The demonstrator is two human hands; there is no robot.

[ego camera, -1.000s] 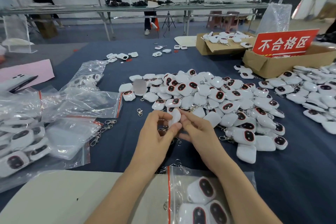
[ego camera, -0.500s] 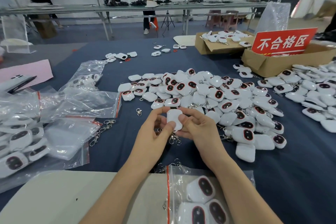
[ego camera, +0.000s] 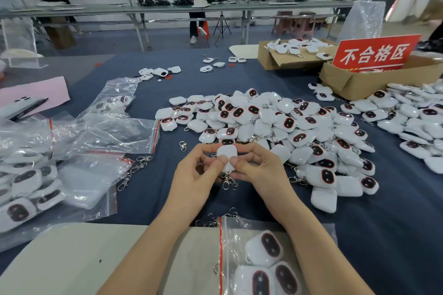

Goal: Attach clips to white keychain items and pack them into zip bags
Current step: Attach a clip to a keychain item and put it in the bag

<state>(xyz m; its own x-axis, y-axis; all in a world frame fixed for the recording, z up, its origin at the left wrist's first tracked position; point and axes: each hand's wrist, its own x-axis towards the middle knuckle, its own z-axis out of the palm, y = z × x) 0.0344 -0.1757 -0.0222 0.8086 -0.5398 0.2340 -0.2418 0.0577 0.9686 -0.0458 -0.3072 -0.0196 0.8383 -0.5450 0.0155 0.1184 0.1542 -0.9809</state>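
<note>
I pinch the keychain (ego camera: 227,154) between both hands, my left hand (ego camera: 195,175) and right hand (ego camera: 260,169) each gripping a side with thumb and fingers. Its long axis stands upright, and the clip (ego camera: 226,183) dangles below my fingers. The bag (ego camera: 237,232) lies back toward me under my right forearm, so I judge that hand nearer.

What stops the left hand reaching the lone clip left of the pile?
Likely nothing, so yes: the lone clip lies on bare blue cloth near the left hand, nothing between. That hand pinches the white keychain item, so it must let go first.
</note>
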